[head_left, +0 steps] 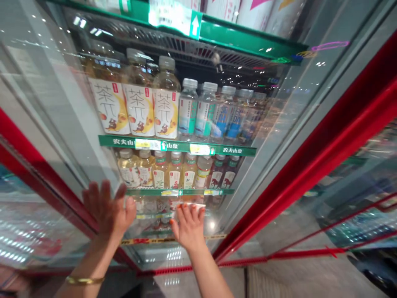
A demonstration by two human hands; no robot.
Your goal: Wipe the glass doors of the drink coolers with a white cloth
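Note:
My right hand (189, 227) lies flat against the glass door (266, 165) of a drinks fridge. Under its fingers is a thin white cloth (201, 205), whose edge shows past the fingertips; most of it is hidden by the hand. To the left, my left hand (107, 209) is raised with its fingers spread and holds nothing. It is near the door's left frame and slightly blurred; whether it touches the glass I cannot tell. A gold bangle (84, 280) circles my left wrist.
Behind the glass, large tea bottles (139, 109) and smaller clear bottles (206, 111) stand on a green-edged shelf (176, 145). Shorter bottles (175, 171) fill the row below. A red door frame (297, 174) runs along the right, another red frame (40, 178) along the left.

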